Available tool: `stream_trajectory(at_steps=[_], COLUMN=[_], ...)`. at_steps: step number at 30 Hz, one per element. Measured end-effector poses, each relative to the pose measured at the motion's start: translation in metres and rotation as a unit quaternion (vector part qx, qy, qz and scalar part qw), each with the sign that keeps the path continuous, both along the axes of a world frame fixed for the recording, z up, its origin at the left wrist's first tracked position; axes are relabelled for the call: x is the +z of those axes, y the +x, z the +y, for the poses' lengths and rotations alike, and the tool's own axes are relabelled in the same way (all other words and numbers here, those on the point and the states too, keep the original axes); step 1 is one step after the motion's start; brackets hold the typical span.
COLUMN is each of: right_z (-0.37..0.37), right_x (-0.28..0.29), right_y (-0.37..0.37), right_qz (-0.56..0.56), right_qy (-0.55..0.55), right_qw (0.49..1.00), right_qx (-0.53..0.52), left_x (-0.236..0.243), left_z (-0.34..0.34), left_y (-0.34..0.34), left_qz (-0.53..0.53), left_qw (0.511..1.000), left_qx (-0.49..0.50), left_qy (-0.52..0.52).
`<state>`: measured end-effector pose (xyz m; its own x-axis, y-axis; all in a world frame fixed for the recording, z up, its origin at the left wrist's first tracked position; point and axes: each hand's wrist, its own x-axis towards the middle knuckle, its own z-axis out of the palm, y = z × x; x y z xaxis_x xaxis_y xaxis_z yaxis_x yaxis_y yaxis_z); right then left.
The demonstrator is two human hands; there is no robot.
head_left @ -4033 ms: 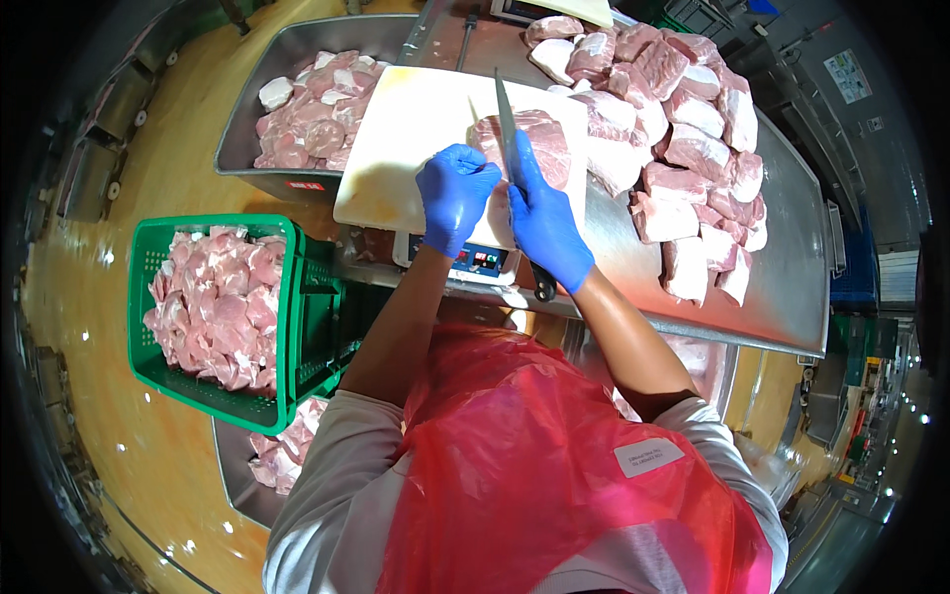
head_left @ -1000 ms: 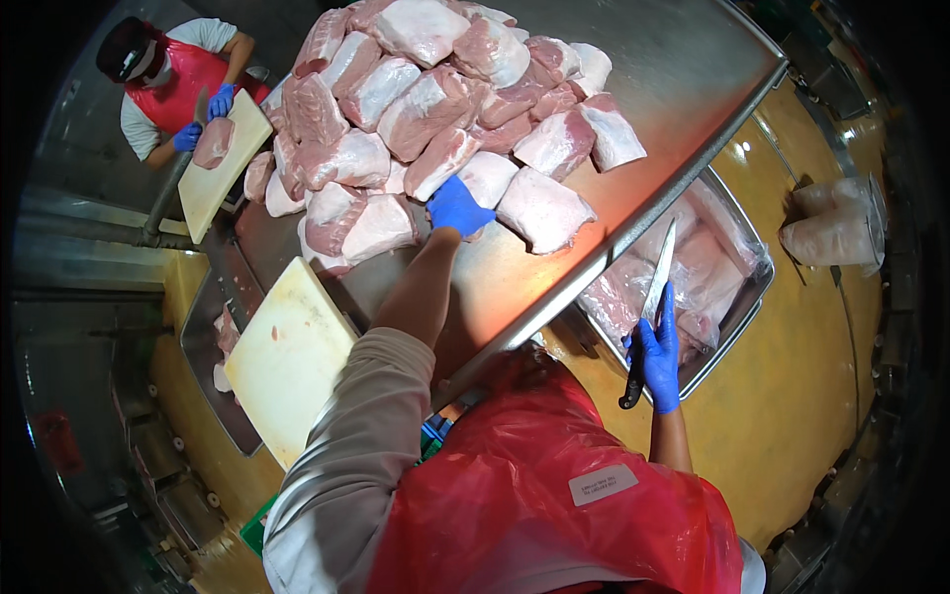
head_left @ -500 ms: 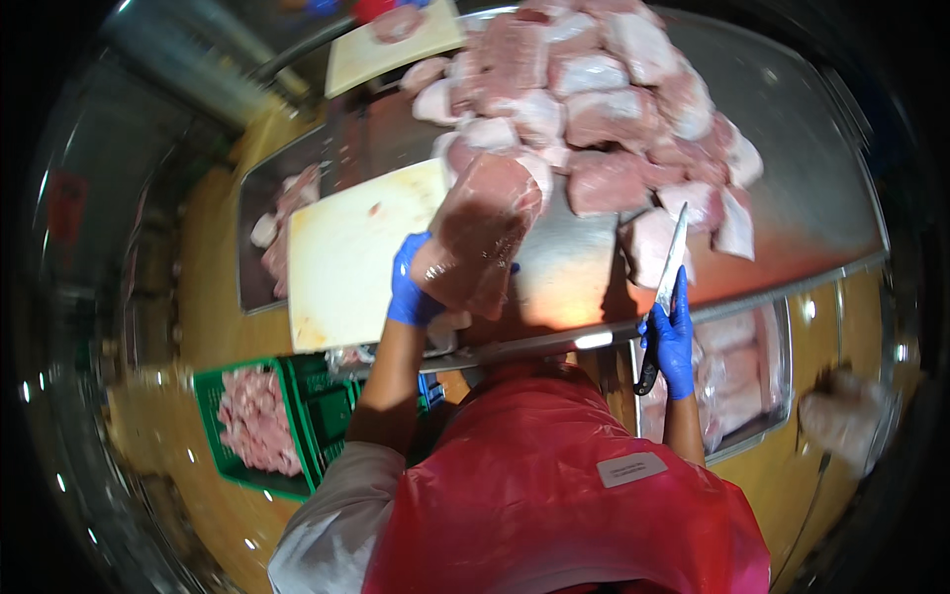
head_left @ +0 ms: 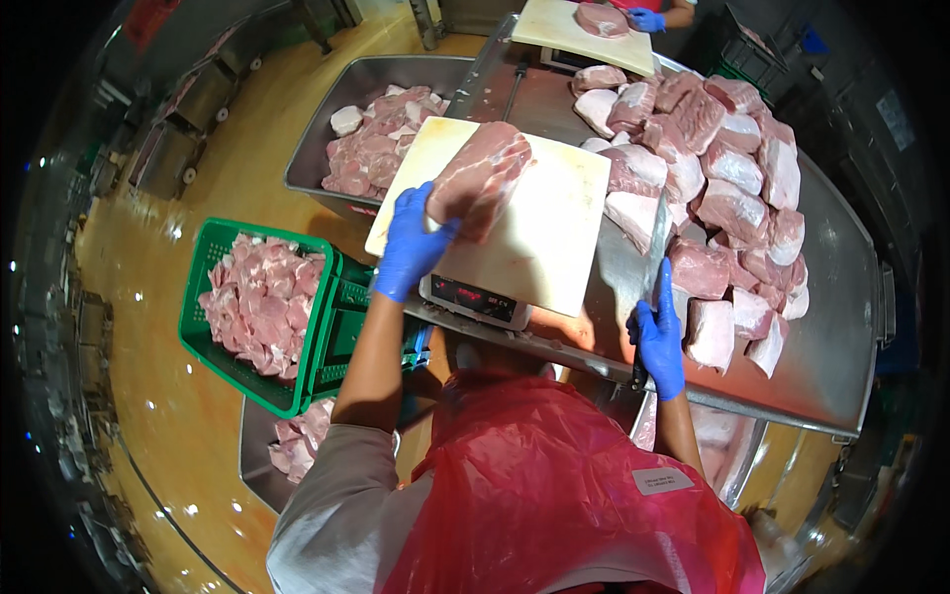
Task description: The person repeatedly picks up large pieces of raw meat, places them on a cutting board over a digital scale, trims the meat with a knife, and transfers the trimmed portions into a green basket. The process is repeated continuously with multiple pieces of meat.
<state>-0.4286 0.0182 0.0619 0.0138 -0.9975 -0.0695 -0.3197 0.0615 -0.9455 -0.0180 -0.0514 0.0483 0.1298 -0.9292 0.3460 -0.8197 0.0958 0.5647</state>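
Note:
In a blue glove, my left hand (head_left: pixel 414 243) grips the near end of a thick piece of raw meat (head_left: pixel 483 183), which is over the left part of a white cutting board (head_left: pixel 554 233). Whether the meat rests fully on the board I cannot tell. Beneath the board's near edge sits a scale (head_left: pixel 475 300) with a lit display. My right hand (head_left: pixel 660 337), gloved too, is closed around the dark handle of a knife (head_left: pixel 657 238). Its blade points away from me, between the board and a heap of meat pieces (head_left: pixel 732 173).
The steel table (head_left: pixel 836 327) carries the heap. Left of it stand a steel bin (head_left: pixel 297 163) of meat and a green crate (head_left: pixel 322 337) full of cut pieces. Across the table, a co-worker's gloved hand (head_left: pixel 646 19) is beside meat on another board (head_left: pixel 534 22).
My view has swung left, so bin and crate show more fully. The meat in my left hand has moved from the board's right edge to over the board. The knife stays in my right hand.

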Motion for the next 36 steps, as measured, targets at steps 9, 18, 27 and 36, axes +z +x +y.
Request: stream_trajectory(at_steps=[9,18,27,36], right_z=[-0.062,-0.049,-0.034,-0.062], right_x=[0.055,0.036,0.026,0.077], right_y=[0.098,0.080,0.073,0.204], right_qz=[0.045,0.068,0.103,0.043], right_qy=[-0.051,-0.047,-0.035,0.121], right_qw=[0.990,0.992,0.984,0.948], right_qx=[0.122,0.093,0.139,0.292], left_x=[0.066,0.011,-0.020,-0.001], left_z=[-0.076,-0.064,0.030,0.002], left_y=[-0.049,0.047,-0.031,-0.001], left_qz=[-0.087,-0.019,0.151,0.253], left_qw=[0.957,0.969,0.977,0.964], left_qx=[-0.080,-0.147,0.034,0.072], left_qy=[0.265,-0.199,-0.143,0.029])
